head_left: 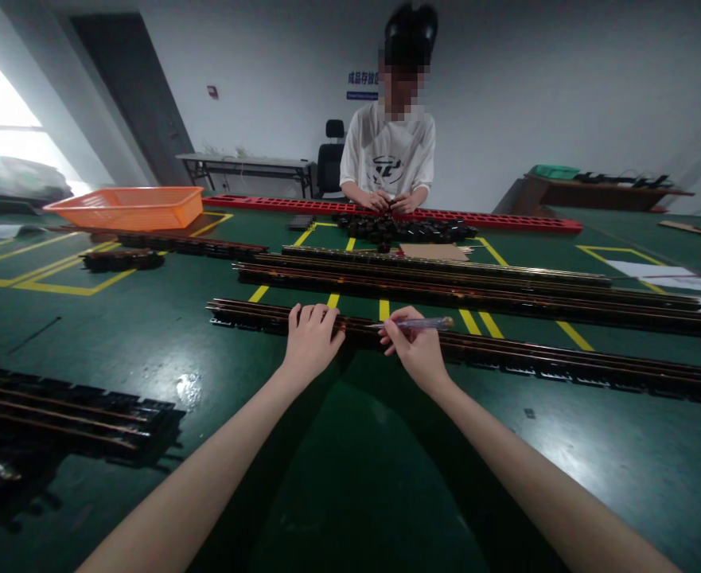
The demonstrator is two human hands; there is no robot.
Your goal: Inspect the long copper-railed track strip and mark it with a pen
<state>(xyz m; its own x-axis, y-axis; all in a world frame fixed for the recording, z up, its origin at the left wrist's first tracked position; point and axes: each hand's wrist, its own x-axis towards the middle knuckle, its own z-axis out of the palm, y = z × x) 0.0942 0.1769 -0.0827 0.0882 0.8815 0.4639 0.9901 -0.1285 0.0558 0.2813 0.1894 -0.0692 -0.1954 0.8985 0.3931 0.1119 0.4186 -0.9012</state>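
Observation:
A long black rail (505, 350) with copper-coloured bars along its top lies across the green table in front of me. My left hand (312, 342) grips this rail near its left part, fingers bent over the top and thumb on the near side. To its right, my right hand (414, 347) is closed around a screwdriver (422, 324) with a clear, purplish handle. The screwdriver lies nearly level, its tip pointing left toward the bars between my hands. Whether the tip touches the rail, I cannot tell.
More long rails (422, 285) lie just beyond, and others (69, 410) sit at the near left. An orange basket (126, 208) stands at the back left. Across the table a person (389, 151) handles small parts by a pile of black pieces (386, 229). Behind that runs a red slotted strip (505, 221).

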